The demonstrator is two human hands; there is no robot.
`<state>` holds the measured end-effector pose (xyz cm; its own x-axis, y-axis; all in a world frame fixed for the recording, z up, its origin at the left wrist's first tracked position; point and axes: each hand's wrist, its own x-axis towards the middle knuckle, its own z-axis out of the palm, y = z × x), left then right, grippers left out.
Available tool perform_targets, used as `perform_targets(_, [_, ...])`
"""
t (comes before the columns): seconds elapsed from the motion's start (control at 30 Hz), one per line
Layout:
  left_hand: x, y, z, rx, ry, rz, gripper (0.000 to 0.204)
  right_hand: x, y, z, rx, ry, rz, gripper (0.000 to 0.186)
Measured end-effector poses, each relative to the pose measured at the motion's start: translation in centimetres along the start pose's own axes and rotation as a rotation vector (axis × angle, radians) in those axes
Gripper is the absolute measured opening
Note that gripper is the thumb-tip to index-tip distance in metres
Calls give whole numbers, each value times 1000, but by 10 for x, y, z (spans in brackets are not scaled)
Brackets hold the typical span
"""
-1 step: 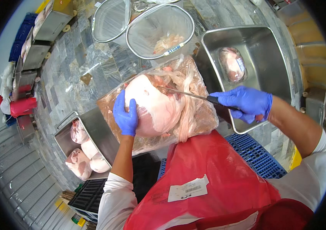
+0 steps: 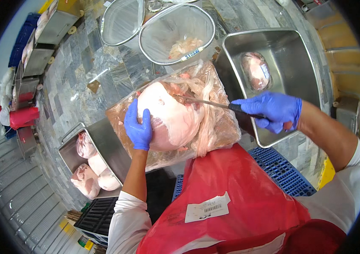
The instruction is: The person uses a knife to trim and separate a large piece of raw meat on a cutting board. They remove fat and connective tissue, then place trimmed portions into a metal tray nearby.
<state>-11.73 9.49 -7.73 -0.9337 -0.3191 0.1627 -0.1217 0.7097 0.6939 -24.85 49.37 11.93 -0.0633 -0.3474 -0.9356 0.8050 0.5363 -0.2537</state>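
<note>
A large cut of raw meat [image 2: 169, 122] with pale fat over pink flesh lies on a plastic-covered board [image 2: 226, 122] in front of me. My left hand [image 2: 139, 132], in a blue glove, rests on its left side with the thumb and fingers apart. In my right hand [image 2: 273, 112], gloved too, is the black handle of a knife [image 2: 207, 102]. Its long thin blade points left, the tip touching the upper part of the meat. Loose plastic film [image 2: 205, 120] and pinkish scraps lie bunched along the meat's right side.
At left, a steel tub [image 2: 114, 144] holds several meat cuts; at right, another steel tub [image 2: 302, 63] holds one wrapped piece [image 2: 256, 71]. Hooped clear bags [image 2: 163, 31] stand beyond the board, one with pale scraps. A blue plastic grid [image 2: 279, 169] lies below. Another person [image 2: 21, 116] stands far left.
</note>
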Motion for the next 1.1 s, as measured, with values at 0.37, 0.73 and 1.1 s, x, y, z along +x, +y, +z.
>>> perform_targets(0.37, [5,7,1,32,4,-44,56,69,83,71,12,290,-526,47])
perform_targets(0.73, [-3,2,-1,120,-35,-32,57,216,120,129,501,236,-861,47])
perform_targets(1.1, [29,6,4,10,-106,-253,56,102,166,41,-232,345,-777,46])
